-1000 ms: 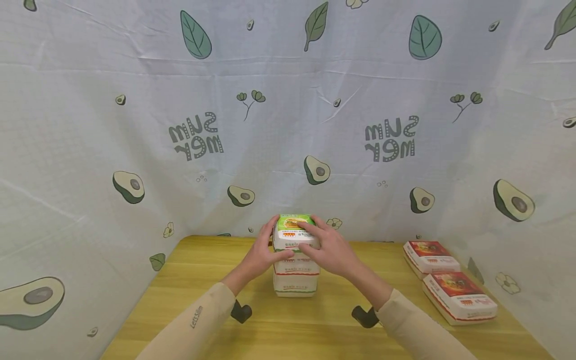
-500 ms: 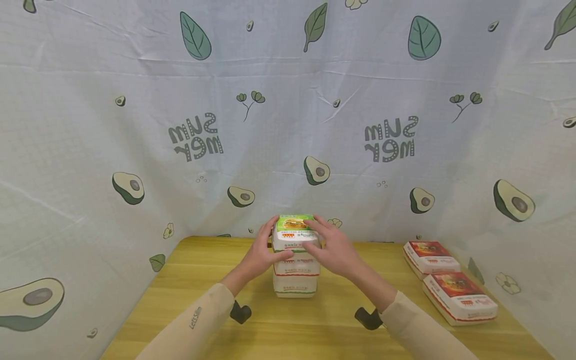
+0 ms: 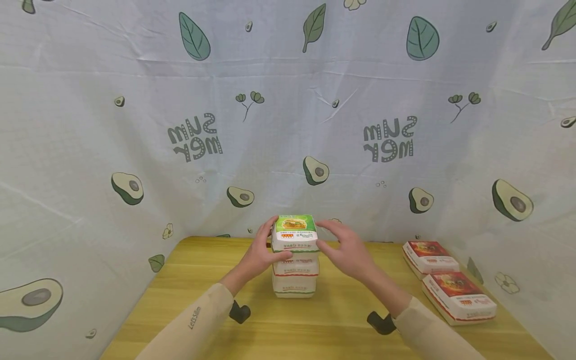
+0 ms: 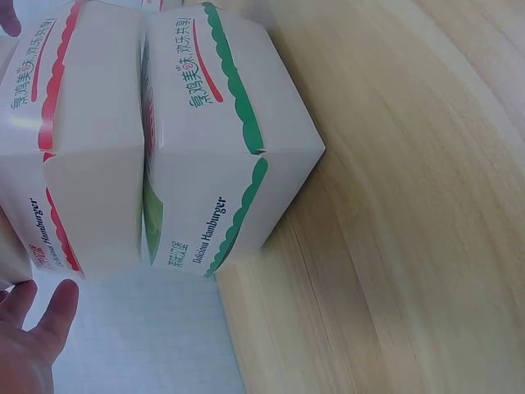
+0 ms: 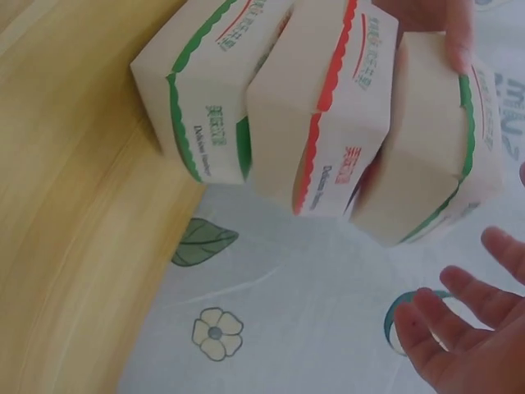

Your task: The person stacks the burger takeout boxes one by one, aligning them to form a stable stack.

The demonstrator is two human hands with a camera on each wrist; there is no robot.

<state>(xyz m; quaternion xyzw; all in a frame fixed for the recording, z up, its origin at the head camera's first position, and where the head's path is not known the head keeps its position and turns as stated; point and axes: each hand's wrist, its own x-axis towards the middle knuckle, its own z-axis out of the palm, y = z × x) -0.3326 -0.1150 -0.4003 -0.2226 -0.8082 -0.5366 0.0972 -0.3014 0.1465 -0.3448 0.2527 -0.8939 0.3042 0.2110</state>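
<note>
While the left hand [image 3: 258,256] pinches the green-topped box [image 3: 294,234] from its left side, the right hand [image 3: 350,251] is just kinda spread out beside it, slightly apart. That box sits atop two other boxes [image 3: 295,281] on the wooden table [image 3: 193,275], with two red-topped boxes [image 3: 460,296] off right.

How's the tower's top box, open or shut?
Shut: the top box has its lid down over the base, burger picture facing up.
</note>
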